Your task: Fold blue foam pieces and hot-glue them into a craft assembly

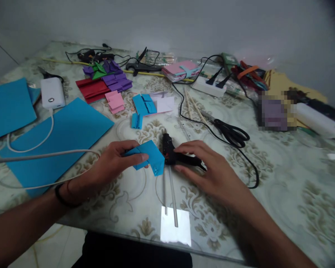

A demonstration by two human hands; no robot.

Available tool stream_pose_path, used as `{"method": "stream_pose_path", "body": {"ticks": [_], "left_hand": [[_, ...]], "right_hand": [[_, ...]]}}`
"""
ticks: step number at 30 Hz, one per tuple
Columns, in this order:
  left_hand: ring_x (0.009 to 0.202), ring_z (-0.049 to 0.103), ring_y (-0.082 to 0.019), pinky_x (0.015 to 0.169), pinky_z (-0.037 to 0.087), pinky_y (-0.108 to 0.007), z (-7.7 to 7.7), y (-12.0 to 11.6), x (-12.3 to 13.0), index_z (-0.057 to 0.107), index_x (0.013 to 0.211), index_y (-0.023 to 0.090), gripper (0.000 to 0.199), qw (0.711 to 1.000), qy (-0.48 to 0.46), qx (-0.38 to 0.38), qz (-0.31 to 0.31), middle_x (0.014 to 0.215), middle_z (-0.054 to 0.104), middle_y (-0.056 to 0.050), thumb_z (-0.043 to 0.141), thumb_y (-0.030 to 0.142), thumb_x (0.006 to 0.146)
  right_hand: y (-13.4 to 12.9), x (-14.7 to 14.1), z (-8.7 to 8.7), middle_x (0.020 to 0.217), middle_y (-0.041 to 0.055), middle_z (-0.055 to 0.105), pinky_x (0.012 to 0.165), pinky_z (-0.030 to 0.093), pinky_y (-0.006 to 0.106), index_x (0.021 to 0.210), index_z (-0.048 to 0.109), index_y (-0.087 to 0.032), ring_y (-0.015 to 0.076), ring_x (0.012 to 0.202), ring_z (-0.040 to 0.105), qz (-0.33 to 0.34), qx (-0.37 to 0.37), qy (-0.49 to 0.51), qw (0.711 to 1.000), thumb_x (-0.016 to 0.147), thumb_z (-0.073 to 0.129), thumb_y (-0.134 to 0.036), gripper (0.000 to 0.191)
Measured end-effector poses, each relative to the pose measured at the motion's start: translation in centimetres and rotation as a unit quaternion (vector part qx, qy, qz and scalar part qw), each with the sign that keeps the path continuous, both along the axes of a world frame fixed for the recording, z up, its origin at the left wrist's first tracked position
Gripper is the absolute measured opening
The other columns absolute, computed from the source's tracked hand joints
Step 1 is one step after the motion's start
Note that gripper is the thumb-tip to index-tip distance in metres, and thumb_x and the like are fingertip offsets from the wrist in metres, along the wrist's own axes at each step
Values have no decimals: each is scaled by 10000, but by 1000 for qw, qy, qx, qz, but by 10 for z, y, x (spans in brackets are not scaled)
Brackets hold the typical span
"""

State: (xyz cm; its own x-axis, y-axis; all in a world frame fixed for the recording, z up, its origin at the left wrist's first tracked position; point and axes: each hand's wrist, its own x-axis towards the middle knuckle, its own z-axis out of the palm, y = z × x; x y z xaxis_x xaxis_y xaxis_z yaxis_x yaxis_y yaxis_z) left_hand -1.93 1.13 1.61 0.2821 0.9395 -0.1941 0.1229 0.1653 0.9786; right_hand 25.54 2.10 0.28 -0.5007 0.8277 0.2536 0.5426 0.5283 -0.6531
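Note:
My left hand (118, 158) pinches a folded blue paper piece (152, 152) between thumb and fingers, held above the table. A small shiny spot, which looks like glue, shows on its lower corner. Just right of it a black hot glue gun (170, 150) lies on its side, a clear glue stick (173, 197) sticking out of its back end. My right hand (203, 163) is at the gun's handle with thumb and fingers apart, the fingertips beside or lightly touching it. Beyond my hands lie a small folded blue paper (136, 121) and a larger blue one (143, 104).
Blue sheets (64, 137) and a white power bank (53, 93) with a cable lie left. Red (92, 90), purple and pink (115, 102) folded papers sit behind. Black scissors (231, 132), wooden sticks (194, 104) and a power strip (209, 87) are right, with a black cord curving between.

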Motion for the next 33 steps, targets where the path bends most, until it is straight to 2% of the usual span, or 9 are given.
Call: {"method": "stream_pose_path", "body": {"ticks": [4,8,12,17,22,28,33], "left_hand": [[748,603,-159,709,488,-281,-5,-5,6,720,760,178,258,999,8,-24,-30,756,685,-3,765,397,888],[722,545,-144,673,441,-276,-6,-8,9,671,743,162,333,996,38,-35,-68,732,620,1,712,438,923],[647,417,-113,591,336,-256,-2,-10,9,583,685,165,397,995,49,-13,-87,662,472,33,644,451,954],[682,431,-128,627,356,-268,1,-11,8,623,734,161,395,991,59,-18,-115,699,489,19,593,465,985],[701,457,-139,643,385,-277,3,-12,9,668,757,159,385,990,58,-29,-123,710,531,7,597,462,984],[658,376,-122,569,329,-255,6,-12,10,555,644,170,427,990,60,-7,-130,665,446,22,612,430,977],[669,393,-124,586,343,-256,6,-11,10,596,672,167,390,988,48,-6,-147,691,476,17,610,403,982]], "right_hand": [[-11,-15,5,1013,49,729,841,565,331,1081,680,-248,197,905,693,58,-81,68,993,960,747,-263,140],[-17,-22,3,897,17,706,775,537,289,968,689,-232,170,829,674,40,-126,99,986,959,749,-275,74],[-19,-24,4,817,1,694,700,495,280,861,686,-221,153,736,627,23,-145,108,983,953,755,-317,150],[-21,-27,4,741,-13,656,651,457,277,796,675,-206,142,682,575,8,-192,119,974,921,772,-358,220],[-24,-29,2,754,-3,670,650,448,286,790,674,-202,151,704,582,-6,-237,140,961,905,773,-387,240],[-24,-30,3,734,2,678,635,451,286,759,666,-204,151,690,582,-18,-241,151,959,907,754,-381,247],[-24,-31,2,723,5,683,612,449,281,741,658,-206,150,675,581,-22,-242,147,959,909,744,-389,263]]}}
